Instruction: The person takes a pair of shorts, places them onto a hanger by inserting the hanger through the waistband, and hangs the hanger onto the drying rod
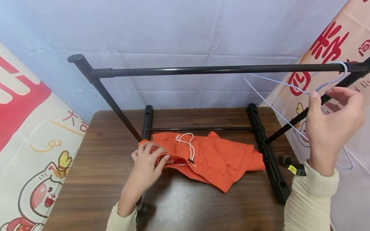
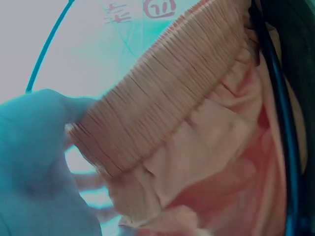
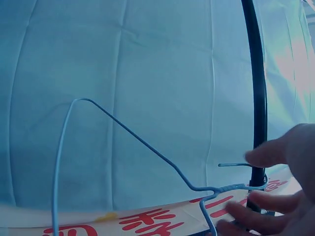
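A pair of orange shorts (image 1: pixel 219 154) with a white drawstring (image 1: pixel 190 147) lies across the base of a black rack. My left hand (image 1: pixel 147 162) holds the shorts at the elastic waistband (image 2: pixel 162 88), which stands lifted in the left wrist view. A pale lavender wire hanger (image 1: pixel 270 104) hangs by its hook from the right end of the top bar (image 1: pixel 216 69). Beside the hanger's neck is my right hand (image 1: pixel 335 118), thumb and fingers apart. The right wrist view shows a gap between that thumb (image 3: pixel 270 152) and the fingers below the hook.
The rack's slanted left post (image 1: pixel 112 107) and right post (image 1: pixel 300 117) flank the shorts. Its black feet (image 1: pixel 271 166) stand on a brown wooden table (image 1: pixel 95 179). Pale cloth (image 1: pixel 173 32) hangs behind, with printed cloths on both sides.
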A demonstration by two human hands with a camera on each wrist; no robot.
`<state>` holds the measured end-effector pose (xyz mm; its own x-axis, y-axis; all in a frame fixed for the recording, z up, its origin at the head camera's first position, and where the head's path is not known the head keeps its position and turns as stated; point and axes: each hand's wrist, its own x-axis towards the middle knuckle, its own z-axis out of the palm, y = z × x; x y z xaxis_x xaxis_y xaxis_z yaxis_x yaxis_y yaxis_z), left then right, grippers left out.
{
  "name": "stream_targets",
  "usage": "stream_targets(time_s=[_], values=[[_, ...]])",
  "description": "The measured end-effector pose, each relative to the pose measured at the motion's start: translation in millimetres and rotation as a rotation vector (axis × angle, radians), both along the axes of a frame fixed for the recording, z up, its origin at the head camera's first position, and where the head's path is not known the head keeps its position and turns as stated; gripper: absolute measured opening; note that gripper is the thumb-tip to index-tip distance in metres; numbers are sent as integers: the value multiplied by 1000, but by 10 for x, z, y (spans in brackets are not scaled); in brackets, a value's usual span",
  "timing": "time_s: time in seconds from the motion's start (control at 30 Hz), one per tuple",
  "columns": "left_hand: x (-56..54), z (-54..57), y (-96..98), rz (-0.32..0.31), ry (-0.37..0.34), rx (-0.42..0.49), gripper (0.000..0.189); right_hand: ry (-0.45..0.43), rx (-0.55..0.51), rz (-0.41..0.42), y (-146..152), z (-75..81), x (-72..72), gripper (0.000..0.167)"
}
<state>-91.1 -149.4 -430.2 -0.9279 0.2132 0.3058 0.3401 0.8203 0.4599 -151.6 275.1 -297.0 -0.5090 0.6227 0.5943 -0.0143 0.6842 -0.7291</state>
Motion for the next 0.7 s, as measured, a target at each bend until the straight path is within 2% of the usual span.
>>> stream_targets(time_s=[0.07,0.17,0.27,0.37,0.5,0.57,0.7], values=[[30,23,15,37,29,-52,11,-73,-6,-15,41,23,-58,39],[34,41,19,38,94,-91,11,-161,-29,-15,101,51,-143,34],[-2,30,4,-14,180,-88,11,-214,-86,34,162,78,-215,24],[-42,1,-12,-78,235,-42,12,-245,-178,138,219,111,-273,19],[-80,-38,-25,-130,235,36,11,-306,-267,234,288,169,-347,11],[-94,-46,-27,-153,218,72,10,-347,-275,238,316,195,-384,9],[-108,-64,-27,-184,189,127,9,-433,-259,227,356,239,-439,21]])
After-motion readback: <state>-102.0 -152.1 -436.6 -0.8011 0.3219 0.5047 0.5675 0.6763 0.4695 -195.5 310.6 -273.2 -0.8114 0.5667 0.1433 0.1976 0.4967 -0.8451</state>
